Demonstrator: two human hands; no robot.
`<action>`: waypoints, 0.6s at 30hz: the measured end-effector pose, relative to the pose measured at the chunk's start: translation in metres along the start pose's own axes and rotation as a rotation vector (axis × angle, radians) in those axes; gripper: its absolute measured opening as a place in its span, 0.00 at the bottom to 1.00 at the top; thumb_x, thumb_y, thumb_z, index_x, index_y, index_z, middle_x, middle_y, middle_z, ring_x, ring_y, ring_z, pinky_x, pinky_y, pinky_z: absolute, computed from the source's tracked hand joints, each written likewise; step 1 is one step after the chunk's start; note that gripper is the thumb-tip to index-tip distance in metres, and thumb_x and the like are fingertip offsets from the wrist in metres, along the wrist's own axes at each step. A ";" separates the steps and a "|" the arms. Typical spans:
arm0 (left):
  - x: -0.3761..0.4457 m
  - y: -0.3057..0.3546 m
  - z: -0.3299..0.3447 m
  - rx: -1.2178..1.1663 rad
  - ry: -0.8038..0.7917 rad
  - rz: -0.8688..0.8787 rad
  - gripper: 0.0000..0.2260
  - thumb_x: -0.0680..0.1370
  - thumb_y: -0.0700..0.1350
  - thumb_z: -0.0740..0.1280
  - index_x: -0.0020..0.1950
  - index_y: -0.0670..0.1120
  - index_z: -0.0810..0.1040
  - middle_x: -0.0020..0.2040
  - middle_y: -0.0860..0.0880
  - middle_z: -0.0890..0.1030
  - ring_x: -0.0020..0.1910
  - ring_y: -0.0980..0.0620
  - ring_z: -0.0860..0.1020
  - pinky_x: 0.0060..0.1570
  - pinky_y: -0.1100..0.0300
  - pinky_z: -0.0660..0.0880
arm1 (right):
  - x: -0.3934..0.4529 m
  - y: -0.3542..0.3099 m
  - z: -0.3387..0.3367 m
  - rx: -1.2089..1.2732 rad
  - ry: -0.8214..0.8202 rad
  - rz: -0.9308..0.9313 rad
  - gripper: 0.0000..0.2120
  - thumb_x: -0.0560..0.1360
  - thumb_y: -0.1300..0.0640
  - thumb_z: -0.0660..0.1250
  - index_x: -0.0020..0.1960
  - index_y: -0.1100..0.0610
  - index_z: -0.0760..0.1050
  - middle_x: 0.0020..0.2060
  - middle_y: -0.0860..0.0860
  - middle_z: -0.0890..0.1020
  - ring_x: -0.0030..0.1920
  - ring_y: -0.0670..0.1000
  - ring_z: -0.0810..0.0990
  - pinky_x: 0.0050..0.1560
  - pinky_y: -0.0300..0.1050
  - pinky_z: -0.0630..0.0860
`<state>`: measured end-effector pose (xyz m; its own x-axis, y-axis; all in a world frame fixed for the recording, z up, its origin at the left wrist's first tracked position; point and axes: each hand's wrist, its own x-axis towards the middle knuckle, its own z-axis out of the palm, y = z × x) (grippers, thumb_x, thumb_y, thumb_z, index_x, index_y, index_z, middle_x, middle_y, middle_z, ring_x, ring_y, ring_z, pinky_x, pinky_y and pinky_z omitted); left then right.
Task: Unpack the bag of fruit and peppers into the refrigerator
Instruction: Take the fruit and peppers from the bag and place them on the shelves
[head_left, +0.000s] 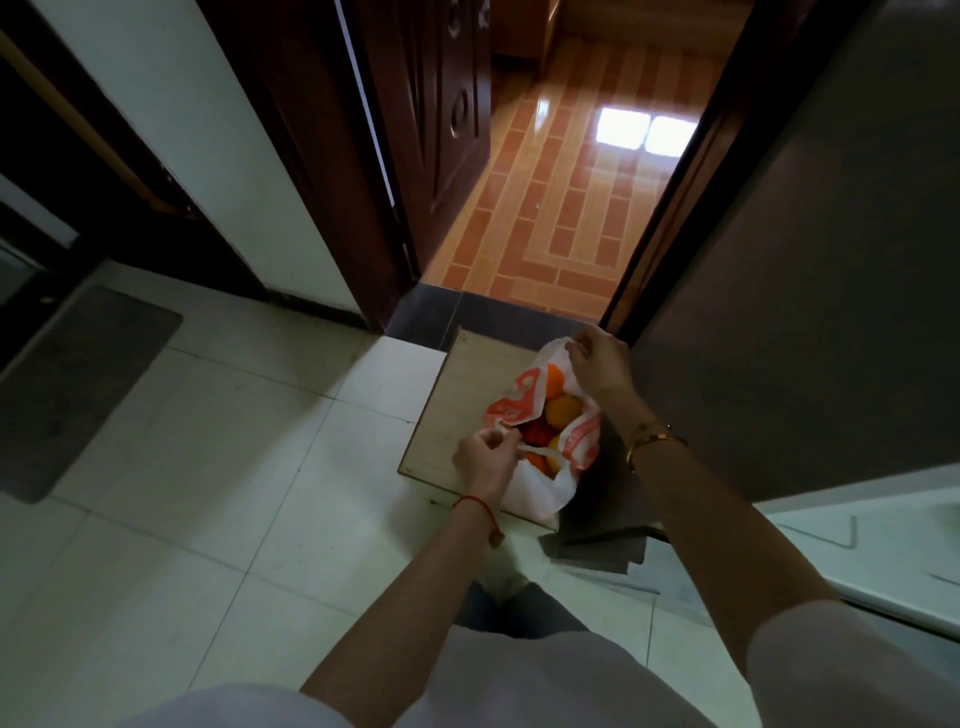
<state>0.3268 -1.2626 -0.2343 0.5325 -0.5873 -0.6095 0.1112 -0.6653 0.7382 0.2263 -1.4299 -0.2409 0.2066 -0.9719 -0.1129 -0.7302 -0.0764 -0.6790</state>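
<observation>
A crinkled white-and-orange plastic bag (540, 457) sits on a small pale wooden tabletop (467, 395) beside a dark doorway threshold (441, 317), over glossy white floor tiles (208, 467). The left hand (483, 460) pinches 1 bag handle in a clenched grip; the right hand (597, 364) grasps the other. Round orange and red fruit (558, 410) shows inside. A grey mat (78, 384) lies well apart.

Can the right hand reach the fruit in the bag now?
Probably yes. The bag is pulled open, the fruit shows on top, and the right hand holds its handle just above.
</observation>
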 end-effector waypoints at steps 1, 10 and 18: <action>-0.003 0.003 -0.005 -0.008 0.009 0.013 0.09 0.77 0.47 0.71 0.47 0.41 0.84 0.44 0.42 0.87 0.46 0.46 0.85 0.54 0.48 0.82 | -0.006 -0.004 -0.003 0.006 -0.003 -0.007 0.07 0.79 0.60 0.63 0.50 0.63 0.77 0.44 0.57 0.81 0.45 0.53 0.78 0.43 0.45 0.73; -0.041 0.012 -0.055 0.092 0.085 0.252 0.05 0.83 0.49 0.61 0.53 0.48 0.74 0.53 0.46 0.80 0.51 0.50 0.79 0.48 0.59 0.79 | -0.081 -0.026 -0.036 0.118 0.008 -0.090 0.12 0.79 0.65 0.61 0.57 0.64 0.79 0.47 0.60 0.84 0.45 0.57 0.81 0.46 0.49 0.77; -0.073 0.007 -0.099 0.284 0.026 0.459 0.12 0.83 0.51 0.60 0.61 0.47 0.76 0.55 0.42 0.82 0.50 0.43 0.84 0.50 0.48 0.83 | -0.172 -0.020 -0.045 0.135 0.083 -0.080 0.12 0.79 0.63 0.62 0.60 0.61 0.78 0.44 0.54 0.83 0.42 0.52 0.82 0.41 0.33 0.72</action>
<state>0.3719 -1.1785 -0.1562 0.4940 -0.8378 -0.2325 -0.3672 -0.4434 0.8177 0.1764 -1.2709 -0.1756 0.2022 -0.9793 0.0018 -0.6185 -0.1292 -0.7751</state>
